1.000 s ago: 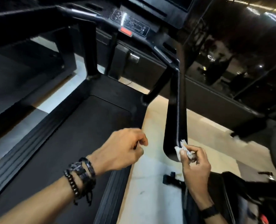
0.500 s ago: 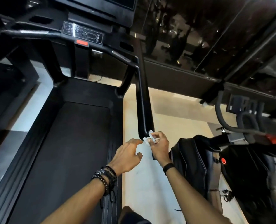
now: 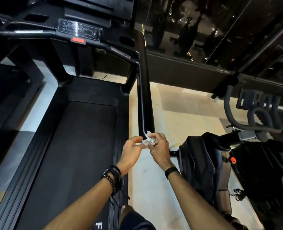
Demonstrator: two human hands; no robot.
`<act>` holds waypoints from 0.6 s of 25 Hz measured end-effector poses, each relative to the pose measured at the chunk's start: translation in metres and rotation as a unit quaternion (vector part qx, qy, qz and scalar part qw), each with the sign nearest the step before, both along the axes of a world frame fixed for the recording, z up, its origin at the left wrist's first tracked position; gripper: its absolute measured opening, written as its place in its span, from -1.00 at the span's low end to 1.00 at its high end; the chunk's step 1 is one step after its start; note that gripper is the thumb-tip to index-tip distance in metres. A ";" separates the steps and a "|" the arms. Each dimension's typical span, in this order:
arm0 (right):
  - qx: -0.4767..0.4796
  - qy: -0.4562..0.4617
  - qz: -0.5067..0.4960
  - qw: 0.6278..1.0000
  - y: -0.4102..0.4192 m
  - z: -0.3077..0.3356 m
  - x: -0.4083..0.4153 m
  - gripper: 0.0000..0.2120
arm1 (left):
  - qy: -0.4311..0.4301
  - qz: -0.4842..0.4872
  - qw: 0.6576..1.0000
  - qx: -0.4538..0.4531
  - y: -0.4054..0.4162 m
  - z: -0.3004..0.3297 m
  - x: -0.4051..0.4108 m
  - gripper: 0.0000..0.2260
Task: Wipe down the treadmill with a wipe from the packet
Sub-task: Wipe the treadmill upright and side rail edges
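Both my forearms are bare, with no sleeves reaching them. On my left wrist I wear a stack of bracelets (image 3: 112, 178): a string of dark round beads, several black bands beside it, and thin black cords that dangle loose from them. My right wrist carries a single plain black band (image 3: 171, 171), and a dark garment (image 3: 135, 220) shows at the bottom edge.
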State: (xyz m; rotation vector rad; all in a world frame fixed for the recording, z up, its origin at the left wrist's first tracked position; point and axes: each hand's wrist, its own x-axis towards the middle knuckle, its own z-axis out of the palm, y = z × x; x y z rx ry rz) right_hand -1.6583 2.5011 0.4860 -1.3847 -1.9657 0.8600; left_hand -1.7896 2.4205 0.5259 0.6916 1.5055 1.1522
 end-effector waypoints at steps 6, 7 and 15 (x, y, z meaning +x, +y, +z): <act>0.109 -0.042 0.148 0.982 0.015 -0.004 0.004 -0.68 | -0.282 0.183 0.942 -0.020 0.021 -0.009 0.027 -0.82; 0.109 -0.037 0.164 0.980 0.017 -0.003 0.004 -0.65 | -0.321 0.203 0.925 -0.016 0.023 -0.010 0.030 -0.81; -0.071 0.191 0.045 0.978 0.060 0.030 -0.003 -0.63 | -0.512 0.350 0.784 0.029 0.036 0.009 0.068 -0.61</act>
